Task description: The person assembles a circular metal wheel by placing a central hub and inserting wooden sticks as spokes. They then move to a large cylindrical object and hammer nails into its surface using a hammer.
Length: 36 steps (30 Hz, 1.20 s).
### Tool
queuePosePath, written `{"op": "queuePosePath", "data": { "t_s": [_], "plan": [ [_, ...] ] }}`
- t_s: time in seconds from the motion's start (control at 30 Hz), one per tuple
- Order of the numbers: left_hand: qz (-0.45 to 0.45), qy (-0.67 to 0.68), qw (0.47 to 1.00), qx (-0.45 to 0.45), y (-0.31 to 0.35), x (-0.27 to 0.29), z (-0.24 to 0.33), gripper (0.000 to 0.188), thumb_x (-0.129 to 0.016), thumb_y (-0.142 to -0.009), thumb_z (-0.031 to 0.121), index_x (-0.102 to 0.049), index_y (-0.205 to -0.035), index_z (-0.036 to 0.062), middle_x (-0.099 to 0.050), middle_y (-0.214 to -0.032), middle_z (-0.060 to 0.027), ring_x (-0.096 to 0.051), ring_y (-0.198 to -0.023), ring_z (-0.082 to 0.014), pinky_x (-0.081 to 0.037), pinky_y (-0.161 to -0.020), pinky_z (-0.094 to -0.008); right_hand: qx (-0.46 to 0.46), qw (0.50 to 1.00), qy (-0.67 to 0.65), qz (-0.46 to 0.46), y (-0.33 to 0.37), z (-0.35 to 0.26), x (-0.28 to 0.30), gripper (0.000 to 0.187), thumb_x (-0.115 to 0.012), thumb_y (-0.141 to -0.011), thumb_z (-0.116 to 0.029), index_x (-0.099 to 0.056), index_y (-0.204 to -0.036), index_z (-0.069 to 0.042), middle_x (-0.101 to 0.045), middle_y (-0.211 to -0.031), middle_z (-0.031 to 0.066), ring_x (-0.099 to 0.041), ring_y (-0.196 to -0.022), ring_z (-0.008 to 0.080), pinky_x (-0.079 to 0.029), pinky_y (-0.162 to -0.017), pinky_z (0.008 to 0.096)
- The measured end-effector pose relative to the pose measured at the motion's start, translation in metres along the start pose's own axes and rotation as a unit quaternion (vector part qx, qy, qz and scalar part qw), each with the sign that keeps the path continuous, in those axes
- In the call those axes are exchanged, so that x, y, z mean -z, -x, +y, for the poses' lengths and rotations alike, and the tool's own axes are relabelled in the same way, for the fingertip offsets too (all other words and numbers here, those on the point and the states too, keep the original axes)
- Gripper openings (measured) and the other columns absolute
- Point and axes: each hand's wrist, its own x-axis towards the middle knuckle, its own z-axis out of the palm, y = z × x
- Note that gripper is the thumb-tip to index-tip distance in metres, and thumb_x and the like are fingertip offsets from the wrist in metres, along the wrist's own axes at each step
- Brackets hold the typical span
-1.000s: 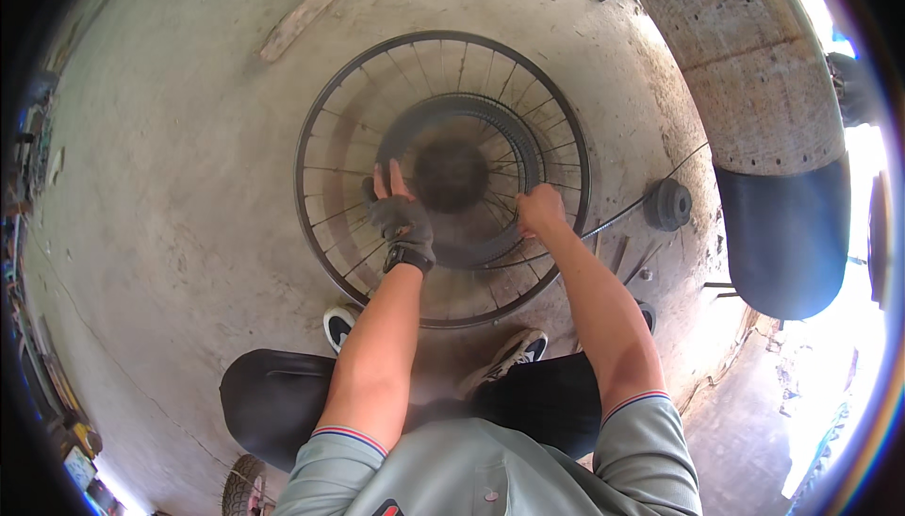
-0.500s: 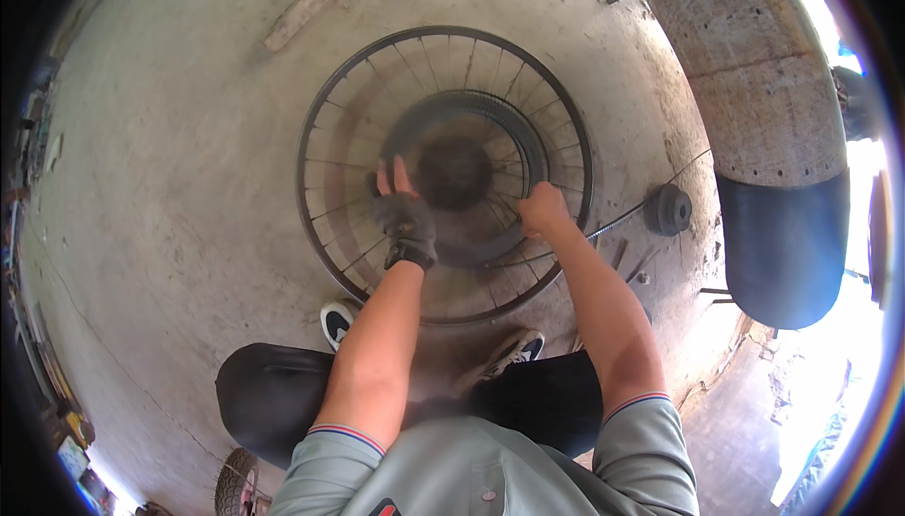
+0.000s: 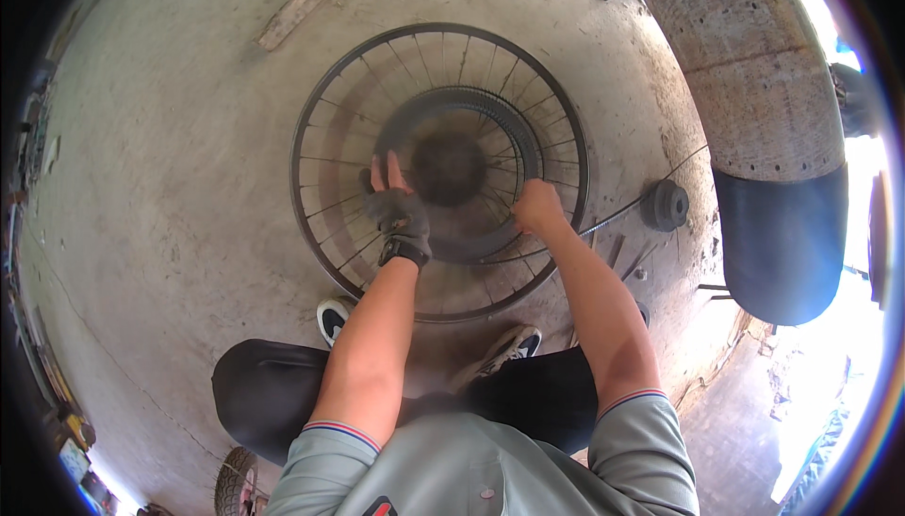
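Marking (image 3: 382,507) in red and black on the grey-green shirt (image 3: 452,469), well below the hands in the head view, is cut off by the lower edge and cannot be read. A spoked wheel (image 3: 439,28) with a thin dark rim surrounds both hands; inside it a black ring (image 3: 530,144) with a ridged edge curves between them, its left side blurred. The left hand (image 3: 398,212), in a dark glove, is loosely open, two bare fingers stretched forward at the ring's left side; whether it grips is unclear. The bare right hand (image 3: 538,206) curls closed on the ring's right side, fingertips hidden. Right of it, a thin dark strip (image 3: 608,221) runs to a round black block (image 3: 666,205). Compared with half a second ago, everything sits slightly further left, the hands' poses nearly unchanged.
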Motion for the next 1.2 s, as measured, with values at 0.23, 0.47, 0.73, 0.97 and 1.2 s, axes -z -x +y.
{"op": "queuePosePath", "data": {
  "t_s": [0.23,0.47,0.73,0.97,1.2],
  "plan": [
    [-0.025,0.029,0.999,0.032,-0.002,0.002,0.005,0.059,-0.052,-0.098,0.002,-0.05,-0.153,0.0224,-0.041,-0.16,-0.0164,-0.041,-0.142,-0.0463,-0.046,-0.109,-0.0524,-0.116,0.984,-0.117,-0.069,0.014,-0.006,0.028,0.033,-0.072,-0.081,-0.026,-0.074,-0.092,0.004,-0.074,-0.102,0.0288,-0.074,-0.098,0.04,-0.06,-0.085,0.0456],
    [-0.016,-0.012,1.0,0.006,-0.002,0.001,0.002,0.06,-0.054,-0.096,0.0,-0.051,-0.151,0.0219,-0.044,-0.158,-0.0174,-0.047,-0.136,-0.0468,-0.048,-0.106,-0.0521,0.03,0.991,0.064,0.115,0.024,-0.016,0.028,0.044,-0.073,-0.088,-0.045,-0.075,-0.097,-0.002,-0.075,-0.097,0.0226,-0.072,-0.096,0.0412,-0.056,-0.085,0.0512],
    [0.008,-0.013,0.999,-0.033,-0.003,0.001,0.001,0.064,-0.054,-0.095,0.0,-0.048,-0.154,0.0223,-0.044,-0.158,-0.0194,-0.05,-0.135,-0.0476,-0.049,-0.104,-0.0543,0.018,0.986,0.059,0.152,0.008,-0.014,0.025,0.039,-0.072,-0.089,-0.044,-0.077,-0.098,-0.007,-0.074,-0.103,0.0233,-0.071,-0.099,0.0434,-0.055,-0.088,0.0523],
    [-0.007,-0.011,1.0,-0.007,-0.003,0.003,0.004,0.064,-0.053,-0.093,-0.003,-0.051,-0.152,0.0199,-0.045,-0.156,-0.0212,-0.053,-0.132,-0.0462,-0.052,-0.103,-0.0502,0.023,0.992,0.03,0.12,0.01,-0.015,0.034,0.042,-0.068,-0.091,-0.044,-0.077,-0.1,-0.004,-0.074,-0.104,0.0232,-0.071,-0.104,0.0421,-0.055,-0.092,0.0516],
    [-0.026,-0.013,1.0,-0.004,-0.003,0.006,0.008,0.065,-0.051,-0.091,-0.006,-0.051,-0.153,0.0172,-0.042,-0.157,-0.0249,-0.059,-0.126,-0.0428,-0.055,-0.098,-0.0451,0.168,0.982,0.041,0.077,0.014,0.002,0.06,0.041,-0.068,-0.093,-0.044,-0.073,-0.095,-0.004,-0.072,-0.099,0.0236,-0.068,-0.1,0.0453,-0.054,-0.087,0.0541]
  ]
}}
